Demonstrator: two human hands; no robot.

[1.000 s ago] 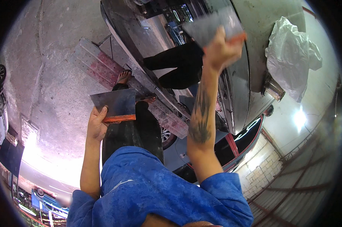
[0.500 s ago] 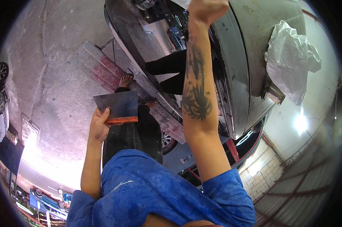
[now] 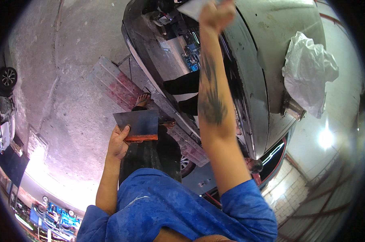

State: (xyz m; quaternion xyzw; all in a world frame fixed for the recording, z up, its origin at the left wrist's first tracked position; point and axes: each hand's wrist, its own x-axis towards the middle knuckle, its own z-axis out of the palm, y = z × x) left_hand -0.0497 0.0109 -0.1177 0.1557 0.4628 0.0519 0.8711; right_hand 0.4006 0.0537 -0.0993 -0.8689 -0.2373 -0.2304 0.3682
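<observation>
My left hand (image 3: 120, 142) grips a wide flat scraper (image 3: 137, 122) by its orange edge, thumb on top, its dark blade pointing away from me. At the top of the view, my right arm reaches out over a car (image 3: 247, 68) with bare grey panels and dark, mirror-like glass. My right hand (image 3: 216, 16) looks closed and is smeared by motion. Beside its fingers sticks out a pale flat piece (image 3: 190, 9), apparently held in them; its exact kind is unclear.
Under my feet lies a grey-and-red ribbed metal platform (image 3: 122, 86) alongside the car. Crumpled white plastic sheeting (image 3: 307, 68) hangs by the car at right. On the concrete floor (image 3: 81, 60), another vehicle's wheel (image 3: 6, 80) shows at far left.
My right hand has moved slightly left, and more of the pale piece shows beside it. The whole view has shifted; my left hand still holds the scraper.
</observation>
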